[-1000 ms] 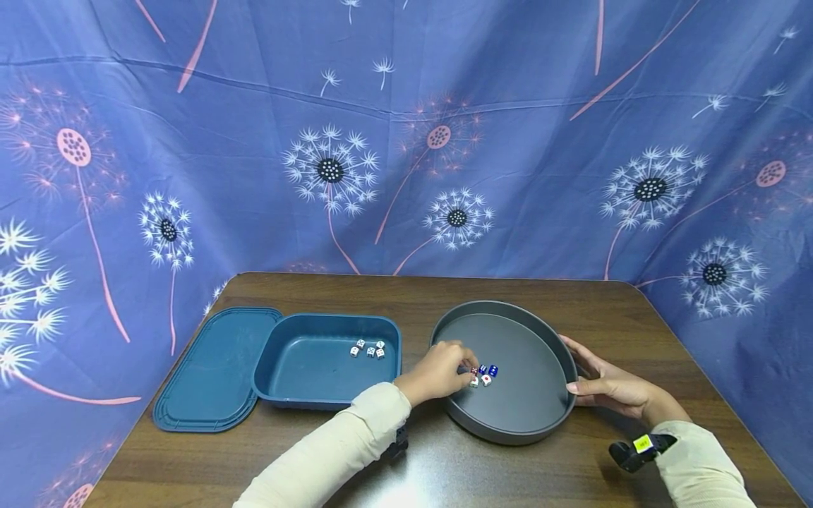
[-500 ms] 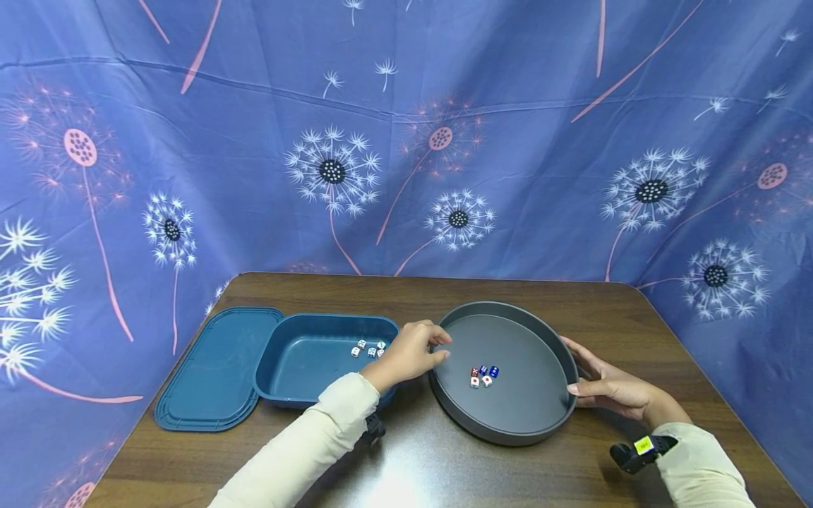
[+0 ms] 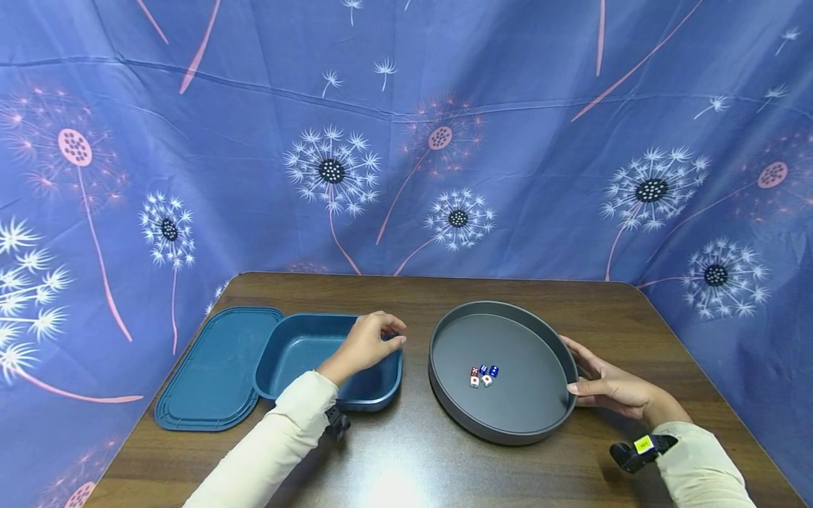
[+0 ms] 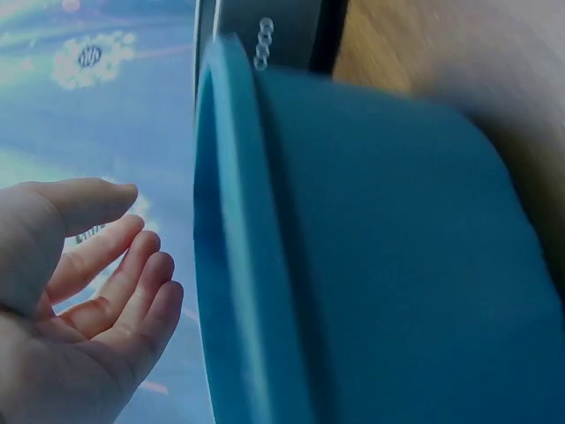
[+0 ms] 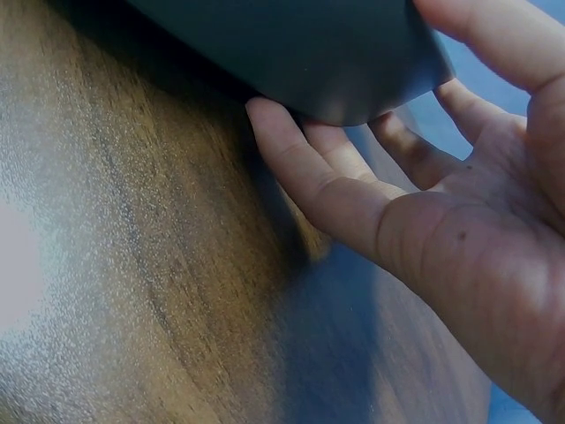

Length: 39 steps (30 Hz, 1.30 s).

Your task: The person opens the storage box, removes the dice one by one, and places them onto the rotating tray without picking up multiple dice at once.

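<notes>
My left hand (image 3: 367,344) is above the right part of a blue rectangular container (image 3: 288,360). In the left wrist view its fingers (image 4: 124,305) are loosely bent, the thumb is apart from them, and nothing is held. My right hand (image 3: 612,386) holds the right side of a round dark grey pan (image 3: 521,402), thumb at the rim. Fingers (image 5: 309,168) reach under the pan's edge in the right wrist view. On the pan floor lie a red die (image 3: 474,371), two blue dice (image 3: 493,370) and two white dice (image 3: 486,381). The left hand covers the container's right interior.
A blue lid (image 3: 209,374) lies left of the container, partly beneath its edge. All stands on a brown wooden table (image 3: 444,466). Behind hangs a blue cloth (image 3: 540,155) with a dandelion print.
My left hand has moved left, from the dice in the pan to over the blue container, hiding the white dice there. The right hand and the pan have stayed put.
</notes>
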Tool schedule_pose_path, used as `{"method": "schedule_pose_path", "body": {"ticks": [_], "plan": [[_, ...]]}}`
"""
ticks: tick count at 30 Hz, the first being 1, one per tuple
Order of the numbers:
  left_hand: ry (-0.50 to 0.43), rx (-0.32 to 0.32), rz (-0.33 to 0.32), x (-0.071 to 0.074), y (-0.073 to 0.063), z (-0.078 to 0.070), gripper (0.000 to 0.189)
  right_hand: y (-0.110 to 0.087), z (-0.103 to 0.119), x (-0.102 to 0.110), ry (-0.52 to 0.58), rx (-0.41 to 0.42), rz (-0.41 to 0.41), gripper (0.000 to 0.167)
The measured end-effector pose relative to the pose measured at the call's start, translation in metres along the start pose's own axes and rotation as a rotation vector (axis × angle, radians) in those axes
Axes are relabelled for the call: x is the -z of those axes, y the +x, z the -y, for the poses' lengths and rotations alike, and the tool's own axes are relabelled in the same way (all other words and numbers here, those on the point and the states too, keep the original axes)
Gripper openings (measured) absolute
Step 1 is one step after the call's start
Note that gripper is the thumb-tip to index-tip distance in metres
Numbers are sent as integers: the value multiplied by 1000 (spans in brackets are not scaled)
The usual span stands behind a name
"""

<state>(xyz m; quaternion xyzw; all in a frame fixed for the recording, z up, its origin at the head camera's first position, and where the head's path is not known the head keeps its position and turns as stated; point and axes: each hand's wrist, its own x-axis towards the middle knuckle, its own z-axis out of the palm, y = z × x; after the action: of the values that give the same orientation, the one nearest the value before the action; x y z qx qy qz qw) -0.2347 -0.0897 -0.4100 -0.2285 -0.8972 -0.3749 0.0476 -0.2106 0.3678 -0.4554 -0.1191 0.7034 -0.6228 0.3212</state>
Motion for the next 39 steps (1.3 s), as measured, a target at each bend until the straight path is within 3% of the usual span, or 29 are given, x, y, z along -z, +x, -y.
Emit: {"method": "schedule_pose_path", "body": {"ticks": [10, 17, 27, 39], "plan": [[35, 184, -64, 19, -16, 33, 18, 0, 0, 1, 2, 11, 14, 94], [92, 337, -96, 20, -25, 48, 21, -2, 1, 0, 9, 22, 20, 94], [140, 365, -110, 15, -33, 68, 18, -2, 0, 0, 23, 22, 33, 94], [143, 388, -79, 4, -34, 75, 18, -2, 0, -1, 22, 14, 17, 94]]}}
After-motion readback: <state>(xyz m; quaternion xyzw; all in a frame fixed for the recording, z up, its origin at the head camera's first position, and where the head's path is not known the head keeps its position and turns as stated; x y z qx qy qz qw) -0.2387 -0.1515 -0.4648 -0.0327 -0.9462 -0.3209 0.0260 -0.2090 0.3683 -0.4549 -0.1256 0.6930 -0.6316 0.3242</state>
